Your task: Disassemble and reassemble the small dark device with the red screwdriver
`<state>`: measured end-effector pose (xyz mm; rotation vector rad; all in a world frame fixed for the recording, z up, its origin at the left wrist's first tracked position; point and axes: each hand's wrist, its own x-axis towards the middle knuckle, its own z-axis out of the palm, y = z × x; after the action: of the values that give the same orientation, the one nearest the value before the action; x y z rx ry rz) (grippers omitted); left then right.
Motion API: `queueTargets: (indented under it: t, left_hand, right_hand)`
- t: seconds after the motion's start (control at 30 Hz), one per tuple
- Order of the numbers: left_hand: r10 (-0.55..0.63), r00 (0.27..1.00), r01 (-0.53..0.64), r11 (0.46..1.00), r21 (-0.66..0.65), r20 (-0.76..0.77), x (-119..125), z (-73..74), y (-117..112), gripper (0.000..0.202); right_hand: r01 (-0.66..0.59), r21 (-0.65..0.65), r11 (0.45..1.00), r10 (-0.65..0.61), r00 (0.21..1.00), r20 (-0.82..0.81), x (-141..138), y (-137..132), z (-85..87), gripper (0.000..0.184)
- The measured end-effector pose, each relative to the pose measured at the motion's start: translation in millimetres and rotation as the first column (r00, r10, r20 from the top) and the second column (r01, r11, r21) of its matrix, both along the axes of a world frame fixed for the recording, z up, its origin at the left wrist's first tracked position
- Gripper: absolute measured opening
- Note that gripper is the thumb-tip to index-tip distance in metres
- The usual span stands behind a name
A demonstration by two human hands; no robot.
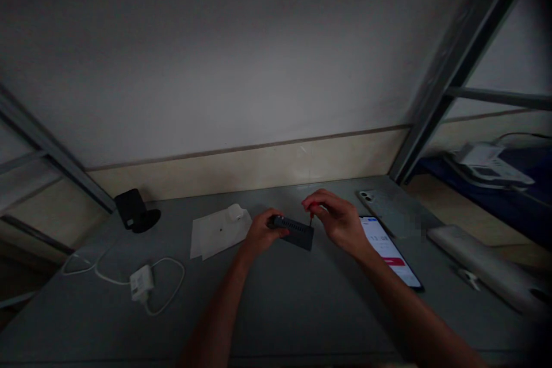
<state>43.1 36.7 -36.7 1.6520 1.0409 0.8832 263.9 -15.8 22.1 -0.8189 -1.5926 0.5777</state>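
Observation:
My left hand (261,234) is closed round the left end of a small dark grey box (296,232) with a ribbed top, held just above the grey table (276,305). Over the box's right end, my right hand (338,219) pinches a small red-handled screwdriver (311,213). Its tip points down at the box. The room is dim and fine detail is hard to see.
A lit phone (389,250) lies right of my right hand, with a second phone (382,203) face down behind it. White paper (218,233) with a small white item lies to the left. A black stand (134,211), a white charger with cable (142,283) and a grey bar (487,267) are also there.

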Motion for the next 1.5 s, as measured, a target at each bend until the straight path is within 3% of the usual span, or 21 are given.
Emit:
queueTargets:
  t: [0.1, 0.27, 0.43, 0.63, 0.83, 1.0, 1.2, 1.37, 1.5]
  left_hand:
    - [-0.021, 1.000, 0.021, 1.000, -0.006, 0.019, 0.7, 0.9, -1.1, 0.036]
    - [-0.022, 1.000, 0.022, 1.000, 0.014, 0.020, 1.1, -0.4, -0.6, 0.036]
    - [-0.012, 1.000, 0.012, 1.000, 0.023, -0.009, 1.9, 0.5, 0.9, 0.036]
    - [-0.023, 1.000, 0.023, 0.999, 0.032, 0.001, 1.9, 1.2, 0.6, 0.036]
    - [-0.022, 1.000, 0.021, 0.999, 0.034, 0.017, 0.9, -0.4, 0.2, 0.038]
    - [-0.015, 1.000, 0.016, 0.999, 0.037, -0.022, 1.1, 0.5, 0.3, 0.037]
    - [-0.014, 1.000, 0.014, 0.999, 0.038, 0.006, 0.3, -0.2, -0.1, 0.038]
    - [-0.021, 1.000, 0.020, 0.999, 0.044, 0.006, 0.4, -1.9, 0.5, 0.035]
    - [-0.024, 1.000, 0.023, 0.999, 0.046, 0.020, 0.3, -3.7, 1.9, 0.037]
  right_hand:
    - [-0.069, -0.068, 0.995, 0.067, 0.997, -0.023, 0.2, -0.3, -0.4, 0.021]
    - [0.029, 0.019, 0.999, -0.029, 1.000, 0.013, -0.8, -2.2, 2.6, 0.011]
    - [-0.079, -0.089, 0.993, 0.076, 0.996, -0.037, 1.7, -2.7, 3.4, 0.022]
    - [0.055, 0.060, 0.997, -0.058, 0.997, 0.049, -4.5, -2.5, 2.6, 0.010]
    - [-0.014, -0.045, 0.999, 0.015, 1.000, 0.025, -3.7, -2.6, -0.7, 0.024]
    - [0.050, 0.064, 0.997, -0.053, 0.998, 0.036, -3.6, -0.9, 1.0, 0.012]
    - [-0.062, -0.066, 0.996, 0.058, 0.996, -0.061, -1.3, -1.1, -0.5, 0.022]
    - [0.050, 0.036, 0.998, -0.050, 0.999, -0.007, -1.3, 1.3, -0.5, 0.015]
    - [-0.021, -0.031, 0.999, 0.020, 0.999, -0.039, -0.4, 3.0, -2.4, 0.021]
